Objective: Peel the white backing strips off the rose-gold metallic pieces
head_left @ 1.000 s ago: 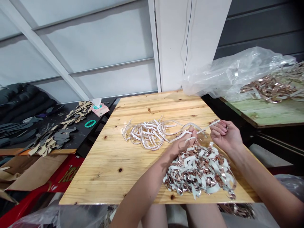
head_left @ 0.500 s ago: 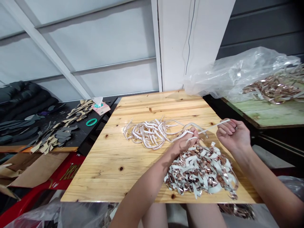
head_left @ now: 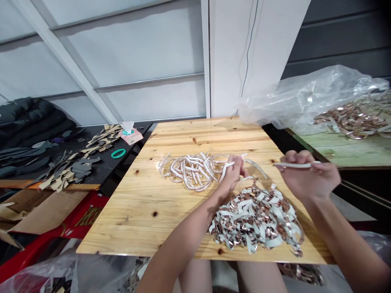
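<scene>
Above the table's right side, my right hand [head_left: 308,175] pinches one end of a short pale strip [head_left: 296,165], its other end free to the left. My left hand [head_left: 234,171] is closed on a white strip [head_left: 226,167] beside a loose tangle of long white and clear strips [head_left: 194,173]. A curved pale strip [head_left: 256,166] lies just right of my left hand. Below both hands, near the front edge, sits a pile of short pale-green and shiny copper-coloured scraps [head_left: 256,217].
The wooden table [head_left: 131,219] has a black table [head_left: 106,167] at its left, with cut pieces, a green ring [head_left: 118,153] and a tissue pack [head_left: 132,136]. Clear plastic [head_left: 305,97] and copper-coloured strips [head_left: 354,118] lie on the right-hand table.
My right hand has moved right and turned, with the short strip now apart from my left hand. My left hand has shifted slightly left and up.
</scene>
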`<move>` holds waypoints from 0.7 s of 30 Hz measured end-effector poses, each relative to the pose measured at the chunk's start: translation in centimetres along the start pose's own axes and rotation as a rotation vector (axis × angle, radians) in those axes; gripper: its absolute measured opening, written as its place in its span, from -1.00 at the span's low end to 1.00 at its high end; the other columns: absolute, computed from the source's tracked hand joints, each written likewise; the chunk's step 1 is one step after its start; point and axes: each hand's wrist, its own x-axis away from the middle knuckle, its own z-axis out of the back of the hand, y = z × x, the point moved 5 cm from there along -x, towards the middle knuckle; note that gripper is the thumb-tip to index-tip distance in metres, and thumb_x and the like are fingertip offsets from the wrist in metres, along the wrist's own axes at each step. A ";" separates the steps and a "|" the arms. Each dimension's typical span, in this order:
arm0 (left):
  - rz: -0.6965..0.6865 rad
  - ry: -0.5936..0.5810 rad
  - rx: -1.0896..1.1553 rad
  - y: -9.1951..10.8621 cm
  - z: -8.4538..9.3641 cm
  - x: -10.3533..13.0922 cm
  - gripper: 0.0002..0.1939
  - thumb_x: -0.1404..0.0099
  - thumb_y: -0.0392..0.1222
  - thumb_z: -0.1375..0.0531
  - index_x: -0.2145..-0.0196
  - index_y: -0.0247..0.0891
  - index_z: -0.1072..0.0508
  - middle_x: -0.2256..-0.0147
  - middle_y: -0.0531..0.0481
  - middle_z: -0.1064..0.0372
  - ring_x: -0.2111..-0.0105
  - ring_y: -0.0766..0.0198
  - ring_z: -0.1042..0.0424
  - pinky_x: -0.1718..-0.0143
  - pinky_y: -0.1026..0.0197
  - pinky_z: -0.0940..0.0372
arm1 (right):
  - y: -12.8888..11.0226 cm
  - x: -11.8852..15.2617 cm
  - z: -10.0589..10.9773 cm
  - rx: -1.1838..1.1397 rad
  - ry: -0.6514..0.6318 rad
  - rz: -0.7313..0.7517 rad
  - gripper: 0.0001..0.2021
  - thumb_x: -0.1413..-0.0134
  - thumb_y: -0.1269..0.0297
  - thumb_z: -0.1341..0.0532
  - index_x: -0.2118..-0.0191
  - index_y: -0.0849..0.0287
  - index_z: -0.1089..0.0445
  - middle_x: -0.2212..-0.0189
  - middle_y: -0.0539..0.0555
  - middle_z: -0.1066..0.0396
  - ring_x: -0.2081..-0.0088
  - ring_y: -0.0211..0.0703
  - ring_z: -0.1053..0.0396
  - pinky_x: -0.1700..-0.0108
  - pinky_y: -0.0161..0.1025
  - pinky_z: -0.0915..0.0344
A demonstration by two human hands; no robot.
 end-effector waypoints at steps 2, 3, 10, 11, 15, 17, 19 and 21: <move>-0.069 0.069 0.095 0.3 0.7 -1.1 -0.44 -0.27 0.36 -0.22 0.10 -0.20 -0.33 0.59 0.18 -0.15 0.60 0.36 -0.21 0.46 0.25 -0.26 | 1.4 0.9 -2.8 0.248 -0.208 -0.080 -0.86 0.13 0.16 -0.41 0.43 0.04 -0.50 0.28 0.11 -0.43 0.18 0.02 -0.37 0.09 -0.03 -0.37; -0.103 0.128 0.141 0.4 1.2 -1.5 -0.40 -0.26 0.36 -0.23 0.04 -0.20 -0.32 0.60 0.23 -0.08 0.63 0.40 -0.13 0.47 0.27 -0.26 | 2.3 1.5 -3.9 0.352 -0.344 -0.155 -0.85 0.14 0.13 -0.43 0.41 0.04 -0.55 0.21 0.14 -0.48 0.09 0.11 -0.38 -0.01 0.04 -0.34; -0.106 0.056 0.129 0.0 1.3 -1.8 -0.41 -0.35 0.39 -0.08 0.29 -0.27 -0.40 0.63 0.24 0.09 0.69 0.45 0.02 0.58 0.30 -0.18 | 5.0 6.1 -5.0 0.301 -0.885 -0.763 -0.02 0.19 -0.22 -0.43 -0.36 0.09 -0.30 -0.38 0.25 -0.16 -0.38 0.43 -0.05 -0.33 0.18 -0.06; -0.101 0.033 0.100 -0.1 1.1 -1.7 -0.42 -0.35 0.39 -0.09 0.33 -0.26 -0.38 0.64 0.23 0.08 0.69 0.45 0.01 0.59 0.31 -0.15 | 4.7 6.1 -5.0 0.291 -0.927 -0.742 0.09 0.31 -0.23 -0.49 -0.38 0.10 -0.25 -0.40 0.25 -0.11 -0.41 0.42 0.02 -0.35 0.15 -0.03; -0.099 0.038 0.045 -0.2 0.8 -1.4 -0.42 -0.35 0.40 -0.08 0.37 -0.24 -0.34 0.64 0.22 0.05 0.69 0.44 0.00 0.61 0.33 -0.11 | 4.1 2.9 -3.9 0.345 -0.706 -0.508 0.06 0.38 -0.43 -0.38 -0.29 0.02 -0.36 -0.33 0.22 -0.25 -0.40 0.39 -0.03 -0.27 0.14 -0.16; -0.103 0.043 0.040 -0.1 0.8 -1.4 -0.44 -0.36 0.38 -0.07 0.37 -0.22 -0.32 0.65 0.23 0.07 0.69 0.44 0.02 0.60 0.32 -0.15 | 4.0 0.6 -1.3 0.517 -0.334 -0.359 -0.22 0.13 -0.47 -0.22 -0.11 -0.04 -0.45 -0.14 0.22 -0.43 -0.21 0.30 -0.31 -0.06 0.09 -0.36; -0.087 0.024 0.028 -0.2 0.6 -1.4 -0.47 -0.38 0.36 -0.06 0.37 -0.20 -0.29 0.66 0.25 0.10 0.70 0.43 0.05 0.61 0.30 -0.17 | 3.6 -0.8 1.8 0.835 -0.007 -0.173 -0.52 -0.01 -0.31 -0.25 0.17 -0.03 -0.46 0.18 0.15 -0.51 0.12 0.11 -0.46 0.22 -0.09 -0.40; -0.063 0.004 -0.034 -0.2 0.5 -1.3 -0.49 -0.39 0.33 -0.04 0.38 -0.19 -0.27 0.66 0.24 0.08 0.70 0.42 0.05 0.62 0.31 -0.13 | 4.1 -1.3 4.2 1.081 0.080 -0.129 -0.66 0.12 -0.05 -0.44 0.36 0.04 -0.40 0.44 0.07 -0.42 0.36 -0.02 -0.38 0.38 -0.20 -0.25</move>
